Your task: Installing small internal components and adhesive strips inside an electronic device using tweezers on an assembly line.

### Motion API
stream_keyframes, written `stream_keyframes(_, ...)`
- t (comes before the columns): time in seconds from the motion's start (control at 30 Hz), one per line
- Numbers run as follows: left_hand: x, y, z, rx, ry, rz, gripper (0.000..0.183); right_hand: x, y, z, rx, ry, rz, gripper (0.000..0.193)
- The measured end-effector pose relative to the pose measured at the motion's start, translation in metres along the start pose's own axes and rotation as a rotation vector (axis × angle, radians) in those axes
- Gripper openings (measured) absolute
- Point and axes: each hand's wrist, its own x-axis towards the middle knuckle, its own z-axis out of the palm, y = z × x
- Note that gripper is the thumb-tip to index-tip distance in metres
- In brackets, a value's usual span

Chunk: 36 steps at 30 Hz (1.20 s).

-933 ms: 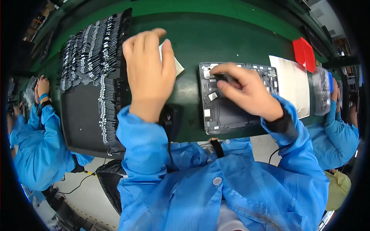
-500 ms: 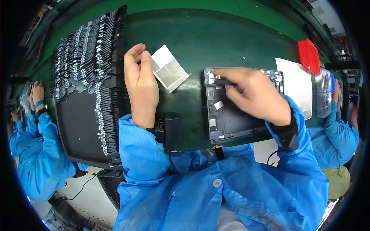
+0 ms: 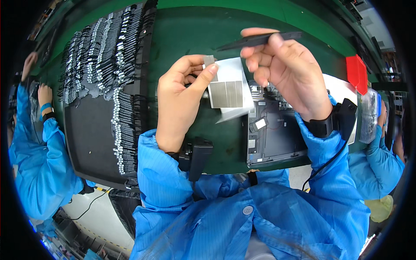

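Note:
My left hand (image 3: 180, 93) pinches a white backing sheet (image 3: 227, 71) at its upper left corner, between thumb and fingers. Grey rectangular strips (image 3: 226, 94) lie side by side on the sheet, and a small grey piece (image 3: 209, 60) shows at my thumb tip. Raised to the right, my right hand (image 3: 294, 71) grips black tweezers (image 3: 242, 43), whose thin tip points left above the sheet. Below that hand a dark laptop base (image 3: 277, 143) lies on the table, its inside facing up. Sheet and hand hide its far part. A small black part with a white label (image 3: 260, 124) sits in it.
A black tray (image 3: 89, 143) at the left carries rows of small black-and-silver parts (image 3: 102, 47). A red bin (image 3: 356, 73), a white sheet (image 3: 336, 84) and stacked clear trays (image 3: 368, 115) stand at the right. Co-workers in blue sleeves (image 3: 41, 164) flank me.
My right hand has lifted off the laptop base and now shows the tweezers raised. My left hand has moved right with the backing sheet, which now overlaps the laptop's near-left view.

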Motion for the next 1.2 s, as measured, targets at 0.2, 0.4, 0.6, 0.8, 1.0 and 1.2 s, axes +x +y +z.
stream_keyframes(0.2,0.0,-0.007,-0.001,0.088,0.002,0.057,0.018,0.003,0.02,-0.016,-0.262,0.019,-0.161,0.03)
stream_keyframes(0.4,-0.001,-0.002,0.001,0.241,-0.015,0.082,0.017,0.001,0.024,-0.01,-0.375,0.145,-0.207,0.027)
stream_keyframes(0.6,-0.003,0.001,0.0,0.298,-0.029,0.11,0.017,0.0,0.028,-0.011,-0.469,0.143,-0.251,0.022)
stream_keyframes(0.8,-0.002,-0.004,0.001,0.191,-0.01,0.113,0.014,-0.005,0.027,-0.011,-0.424,0.13,-0.255,0.021)
stream_keyframes(1.0,0.002,-0.003,-0.01,0.257,0.202,0.207,0.017,-0.017,0.002,-0.023,-0.277,0.146,-0.318,0.021)
stream_keyframes(1.2,-0.026,0.019,0.015,0.955,0.37,0.736,0.042,-0.049,-0.023,-0.056,-0.288,0.047,-0.135,0.025)
